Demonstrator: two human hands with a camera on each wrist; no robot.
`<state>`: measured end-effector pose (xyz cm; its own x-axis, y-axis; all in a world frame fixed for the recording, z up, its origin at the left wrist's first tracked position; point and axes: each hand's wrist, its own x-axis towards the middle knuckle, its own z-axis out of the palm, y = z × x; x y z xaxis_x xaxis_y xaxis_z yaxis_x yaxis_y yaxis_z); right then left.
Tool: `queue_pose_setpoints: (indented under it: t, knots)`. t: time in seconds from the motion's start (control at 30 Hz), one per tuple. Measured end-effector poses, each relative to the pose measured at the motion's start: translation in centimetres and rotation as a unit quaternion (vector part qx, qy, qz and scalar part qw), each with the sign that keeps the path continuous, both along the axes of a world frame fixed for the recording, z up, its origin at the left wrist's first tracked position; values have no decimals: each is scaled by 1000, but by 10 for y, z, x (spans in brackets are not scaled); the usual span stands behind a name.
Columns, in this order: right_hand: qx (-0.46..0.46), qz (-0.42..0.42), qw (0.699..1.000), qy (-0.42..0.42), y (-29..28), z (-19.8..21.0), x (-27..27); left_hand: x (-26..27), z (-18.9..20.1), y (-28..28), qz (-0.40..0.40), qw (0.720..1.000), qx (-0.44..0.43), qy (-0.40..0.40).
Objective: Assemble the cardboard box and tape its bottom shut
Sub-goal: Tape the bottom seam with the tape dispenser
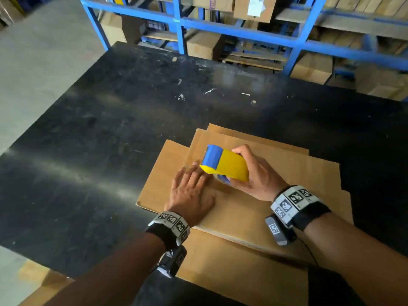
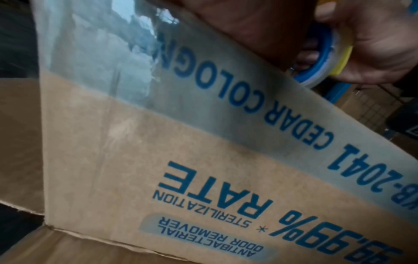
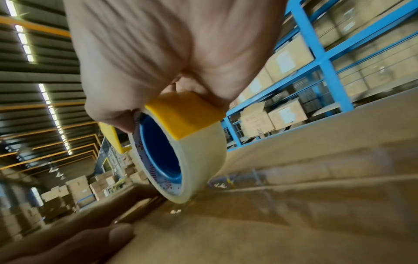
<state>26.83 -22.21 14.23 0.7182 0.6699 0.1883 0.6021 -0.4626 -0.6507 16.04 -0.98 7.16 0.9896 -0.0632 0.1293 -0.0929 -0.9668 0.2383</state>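
A brown cardboard box (image 1: pixel 276 173) stands on the black table near me, its folded flaps facing up. My left hand (image 1: pixel 192 184) lies flat on the flaps with straight fingers, pressing beside the seam. My right hand (image 1: pixel 258 173) grips a yellow and blue tape dispenser (image 1: pixel 229 164), which rests on the box just right of my left fingers. In the right wrist view the clear tape roll (image 3: pixel 194 160) touches the cardboard (image 3: pixel 294 223), and my left fingers (image 3: pixel 90 241) lie close by. In the left wrist view a shiny strip of clear tape (image 2: pixel 108 53) runs down the printed box side (image 2: pixel 158 142).
The black table (image 1: pixel 110 129) stretches away to the left and beyond the box, with small paper scraps on it. Blue metal shelving (image 1: pixel 242 34) loaded with cartons stands behind the table. Grey floor (image 1: pixel 33 62) lies at the left.
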Motion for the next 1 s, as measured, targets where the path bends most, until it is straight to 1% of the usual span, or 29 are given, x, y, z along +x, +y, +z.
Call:
queue_pose_setpoints:
  t: [0.07,0.13,0.17,0.2,0.23,0.27,0.3,0.33,0.37,0.43,0.47,0.53,0.63,0.7,0.73,0.77,0.9,1.0]
  knots:
    - [-14,6,1000,0,10,-6,3,1,3,1,7,1000,-8,15]
    - [-17,-1,1000,1,10,-8,4,3,3,5,16,998,-56,39]
    - [-18,-4,1000,2,8,-10,5,4,1,10,24,992,-107,56]
    - [-17,-6,1000,4,7,-10,4,6,2,15,34,979,-189,74]
    - [-18,-8,1000,7,7,-10,4,9,3,22,47,951,-295,79]
    - [-20,-11,1000,11,7,-10,3,13,6,29,64,913,-398,66]
    - [-23,-13,1000,12,9,-9,3,17,11,36,87,875,-474,48]
    - [-26,-15,999,12,11,-8,3,23,17,42,113,840,-528,40]
    - [-28,-15,999,12,12,-7,4,29,25,47,134,807,-573,44]
    - [-30,-12,999,12,12,-6,5,42,39,55,150,749,-642,70]
    - [-30,-10,999,16,12,-6,6,47,46,58,149,728,-664,86]
    - [-27,-3,999,23,11,-6,6,53,57,59,146,703,-684,126]
    - [-25,5,999,25,12,-4,5,57,60,57,147,685,-690,183]
    - [-30,6,999,26,13,-3,5,58,59,56,149,684,-686,196]
    - [-34,6,999,26,13,-2,5,59,58,56,150,689,-681,197]
    - [-38,6,999,25,14,-1,5,59,59,57,147,699,-672,195]
    - [-58,14,998,15,19,6,5,65,59,66,128,754,-619,179]
    - [-80,25,996,3,26,16,8,70,60,74,119,777,-592,177]
